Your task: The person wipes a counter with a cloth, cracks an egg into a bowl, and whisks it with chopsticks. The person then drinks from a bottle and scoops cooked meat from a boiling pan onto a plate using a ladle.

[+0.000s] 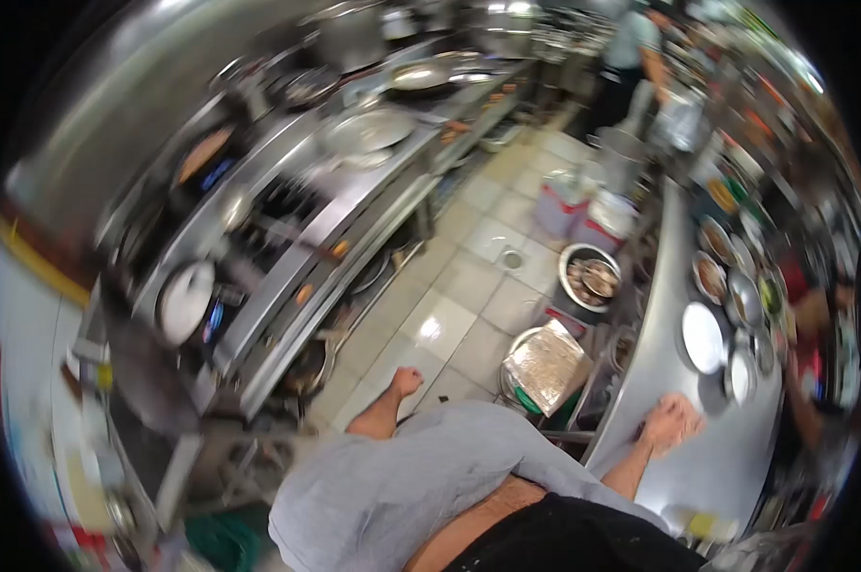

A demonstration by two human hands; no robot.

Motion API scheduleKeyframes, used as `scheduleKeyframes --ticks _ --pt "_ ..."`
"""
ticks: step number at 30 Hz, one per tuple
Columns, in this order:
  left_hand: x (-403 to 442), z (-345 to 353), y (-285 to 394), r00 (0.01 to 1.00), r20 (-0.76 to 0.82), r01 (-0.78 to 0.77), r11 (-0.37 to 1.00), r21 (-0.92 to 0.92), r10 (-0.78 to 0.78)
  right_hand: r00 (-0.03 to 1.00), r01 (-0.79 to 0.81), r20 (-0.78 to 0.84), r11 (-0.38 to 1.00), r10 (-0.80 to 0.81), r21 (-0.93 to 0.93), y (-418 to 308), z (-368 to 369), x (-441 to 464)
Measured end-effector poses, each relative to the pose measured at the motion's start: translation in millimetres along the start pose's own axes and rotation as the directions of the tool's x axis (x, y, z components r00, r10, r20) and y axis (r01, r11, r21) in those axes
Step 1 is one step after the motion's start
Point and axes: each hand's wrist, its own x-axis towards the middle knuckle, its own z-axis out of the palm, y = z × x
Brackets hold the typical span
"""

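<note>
Head view: left grip [408,381] clenched; right grip [669,419] unclear at counter [657,370], long axis forward.

Pale tiled floor [464,281], grey wall [97,100]

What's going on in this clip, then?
A person in a grey top stands at a steel counter in a busy kitchen. Their right hand is down on the counter, seemingly on a pinkish cloth, though blur makes that uncertain. Just beyond it sit a white plate and other dishes. The left hand is curled in the air above the tiled floor, with nothing visible in it. Another person stands farther back.
</note>
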Motion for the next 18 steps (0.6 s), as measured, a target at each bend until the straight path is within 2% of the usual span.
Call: scheduleKeyframes --ticks 2,5,7,8,9,10,11,12,14,15,16,18 --pt "-18.2 -6.2 -32.1 0.994 -0.105 0.014 0.999 0.032 -0.010 0.944 0.200 -0.284 0.976 -0.169 0.085 42.0 113.6 36.5" --pt "-66.2 -19.7 -74.4 0.968 -0.149 0.194 0.980 -0.055 -0.200 0.952 0.071 -0.302 0.997 -0.056 0.037 -88.5 -4.4 -36.6" --pt "-94.8 -24.6 -103.4 0.944 -0.220 0.248 0.969 -0.012 -0.244 0.953 0.279 -0.195 0.919 -0.231 0.280 -145.2 -6.8 -71.5" --pt "-111.3 -29.4 -115.7 0.938 -0.174 0.299 0.954 -0.031 -0.300 0.931 0.363 -0.125 0.847 -0.342 0.389 -168.0 2.3 -86.5" --pt "-129.7 -34.1 -126.9 0.933 -0.176 0.310 0.950 -0.042 -0.313 0.919 0.378 -0.070 0.815 -0.389 0.439 -199.3 -19.3 -122.6" --pt "-148.1 -39.0 -138.0 0.915 -0.131 0.369 0.924 -0.103 -0.381 0.875 0.452 -0.132 0.687 -0.466 0.570 -219.6 -0.3 -145.0" --pt "-163.5 -43.4 -150.1 0.894 -0.080 0.425 0.891 -0.160 -0.441 0.803 0.452 0.020 0.630 -0.596 0.631 -240.7 -31.5 -178.3" --pt "-178.2 -44.4 -164.3 0.891 -0.077 0.429 0.887 -0.171 -0.446 0.730 0.393 0.059 0.489 -0.680 0.778 -253.6 -1.2 -200.8" --pt "-209.4 -43.5 -191.0 0.833 -0.131 0.497 0.831 -0.250 -0.538 0.572 0.468 0.140 0.462 -0.808 0.754 -274.0 29.7 -256.9" --pt "-223.5 -43.9 -202.1 0.828 -0.125 0.506 0.825 -0.252 -0.546 0.420 0.453 0.157 0.357 -0.894 0.817 -279.8 17.6 -284.6" --pt "-238.4 -45.2 -212.9 0.820 -0.171 0.501 0.829 -0.247 -0.547 0.299 0.529 0.169 0.311 -0.939 0.790 -285.1 20.8 -314.8" --pt "-262.6 -48.9 -234.6 0.814 -0.217 0.497 0.840 -0.219 -0.539 0.057 0.369 0.396 0.387 -0.917 0.845 -285.4 12.8 -364.4"
